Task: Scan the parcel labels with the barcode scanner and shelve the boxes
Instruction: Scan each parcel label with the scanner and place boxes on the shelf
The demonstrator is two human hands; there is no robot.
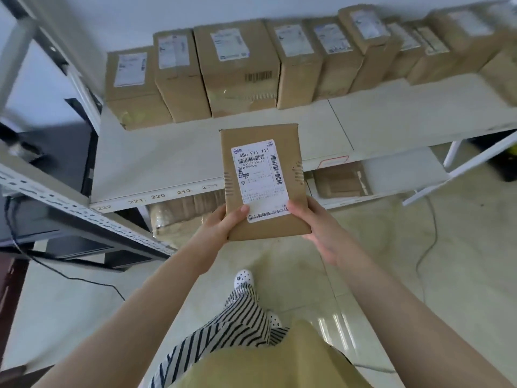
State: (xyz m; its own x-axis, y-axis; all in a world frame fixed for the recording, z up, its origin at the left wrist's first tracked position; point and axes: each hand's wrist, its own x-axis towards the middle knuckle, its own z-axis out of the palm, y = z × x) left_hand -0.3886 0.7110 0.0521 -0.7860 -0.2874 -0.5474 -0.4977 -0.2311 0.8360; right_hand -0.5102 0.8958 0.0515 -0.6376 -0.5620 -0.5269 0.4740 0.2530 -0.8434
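A flat brown cardboard parcel with a white shipping label facing up is held in front of the white shelf. My left hand grips its lower left corner, thumb on top. My right hand holds the lower right edge, thumb on the label's corner. The parcel hangs over the shelf's front edge, above the floor. A row of several labelled brown boxes stands along the back of the shelf. No barcode scanner is in view.
The shelf's front lip carries numbers 219 to 222. More boxes lie on the lower shelf. A grey metal rack juts in from the left. Cables trail over the tiled floor. Another cardboard box sits near my body.
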